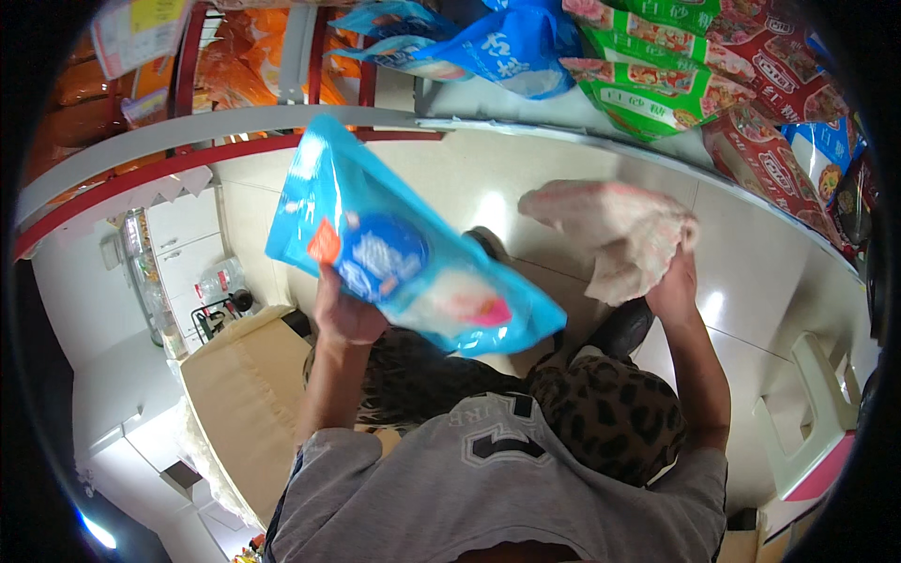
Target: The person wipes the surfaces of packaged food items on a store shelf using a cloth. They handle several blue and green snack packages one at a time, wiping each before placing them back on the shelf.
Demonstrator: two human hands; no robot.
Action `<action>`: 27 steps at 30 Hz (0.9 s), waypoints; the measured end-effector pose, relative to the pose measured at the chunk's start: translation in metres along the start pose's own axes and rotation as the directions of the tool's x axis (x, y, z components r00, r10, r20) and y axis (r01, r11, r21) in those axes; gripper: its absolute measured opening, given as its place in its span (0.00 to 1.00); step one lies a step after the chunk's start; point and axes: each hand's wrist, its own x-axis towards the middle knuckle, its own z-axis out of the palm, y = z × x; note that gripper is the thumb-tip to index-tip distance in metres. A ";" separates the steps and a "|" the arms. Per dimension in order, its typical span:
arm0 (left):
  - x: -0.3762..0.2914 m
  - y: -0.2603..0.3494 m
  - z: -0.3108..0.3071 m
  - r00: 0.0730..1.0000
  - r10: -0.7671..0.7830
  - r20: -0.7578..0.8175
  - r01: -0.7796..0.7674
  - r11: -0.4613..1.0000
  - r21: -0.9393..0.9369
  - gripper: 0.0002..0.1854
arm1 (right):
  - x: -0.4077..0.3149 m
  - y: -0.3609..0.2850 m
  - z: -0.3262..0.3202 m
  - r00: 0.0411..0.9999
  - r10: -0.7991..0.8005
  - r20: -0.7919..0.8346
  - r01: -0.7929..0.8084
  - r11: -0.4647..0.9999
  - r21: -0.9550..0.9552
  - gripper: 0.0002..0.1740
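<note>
A light blue plastic pouch with a dark blue round print is held by its lower left edge in my left hand, tilted, above my lap. A crumpled pale cloth with pinkish marks hangs from my right hand, out to the right over the floor. Pouch and cloth are apart. The fingers of my left hand are partly hidden behind the pouch, and both things look slightly blurred.
Shelves ahead bear blue bags, green sugar bags and red bags. Orange packages fill the upper left rack. A cardboard box stands at my left, a pale plastic stool at my right.
</note>
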 end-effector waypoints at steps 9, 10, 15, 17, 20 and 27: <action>0.060 -0.013 0.074 0.988 0.080 -0.130 -0.019 0.910 0.415 0.12 | 0.057 0.029 0.101 0.960 -0.086 0.268 0.079 0.996 0.037 0.24; 0.066 -0.012 0.082 0.976 0.051 -0.214 0.023 0.943 0.333 0.13 | 0.063 0.030 0.102 0.962 -0.082 0.261 0.065 0.995 0.074 0.24; 0.090 0.016 0.050 0.948 0.122 -0.294 -0.062 0.977 0.206 0.16 | 0.076 0.048 0.098 0.897 0.130 0.422 -0.215 0.963 0.162 0.25; 0.093 0.035 0.038 0.953 0.116 -0.280 -0.078 0.987 0.142 0.12 | 0.062 0.052 0.098 0.855 0.222 0.468 -0.321 0.936 0.142 0.26; 0.098 0.078 -0.002 0.992 0.076 0.100 -0.101 0.957 0.271 0.05 | 0.045 0.053 0.100 0.841 0.303 0.448 -0.396 0.909 0.128 0.27; 0.108 0.122 0.001 0.879 -0.141 0.455 -0.438 0.135 0.889 0.07 | 0.094 0.041 0.100 0.787 0.462 0.408 -0.495 0.868 -0.028 0.18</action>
